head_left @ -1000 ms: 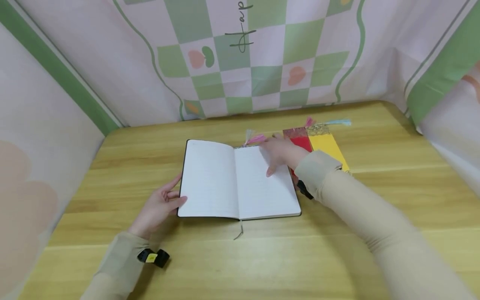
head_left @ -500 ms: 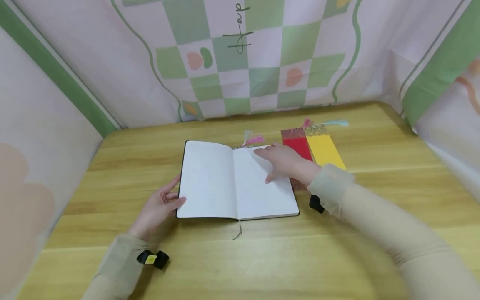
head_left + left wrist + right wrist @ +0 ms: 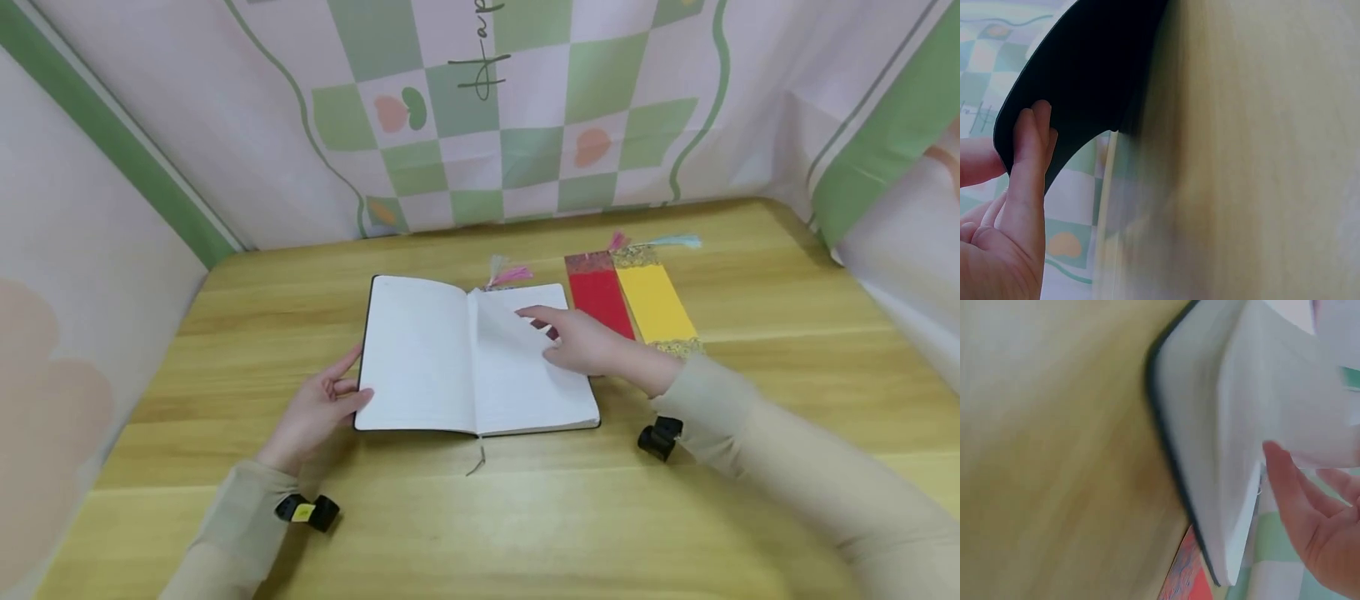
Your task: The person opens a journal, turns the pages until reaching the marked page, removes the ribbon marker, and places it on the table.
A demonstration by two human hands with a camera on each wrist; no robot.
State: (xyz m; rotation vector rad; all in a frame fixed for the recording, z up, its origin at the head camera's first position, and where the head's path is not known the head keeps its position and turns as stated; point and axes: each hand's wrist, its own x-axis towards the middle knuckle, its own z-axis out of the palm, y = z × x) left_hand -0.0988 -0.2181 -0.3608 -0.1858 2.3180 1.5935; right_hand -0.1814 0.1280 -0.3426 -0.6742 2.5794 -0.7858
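A notebook [image 3: 420,358] with a black cover [image 3: 1097,56] lies spread at blank white pages on the wooden table. My left hand [image 3: 311,417] grips its left edge, thumb on the page and fingers beneath the raised cover. Over the right half, my right hand [image 3: 588,342] pinches a page [image 3: 1297,394] between thumb and fingers, its corner lifted and curling up. Pink and whitish tassels [image 3: 512,275] stick out past the notebook's top edge; whatever they hang from is mostly hidden under the pages. A thin ribbon marker [image 3: 480,461] trails from the bottom of the spine.
Right of the notebook lie a red bookmark [image 3: 600,300] with a pink tassel and a yellow bookmark [image 3: 656,304] with a light blue one. A checked green and white curtain [image 3: 525,158] hangs along the table's back edge.
My right hand has drawn back toward the right and nearer, from the top of the right page, and a page corner has come up with it. The left hand keeps its grip.
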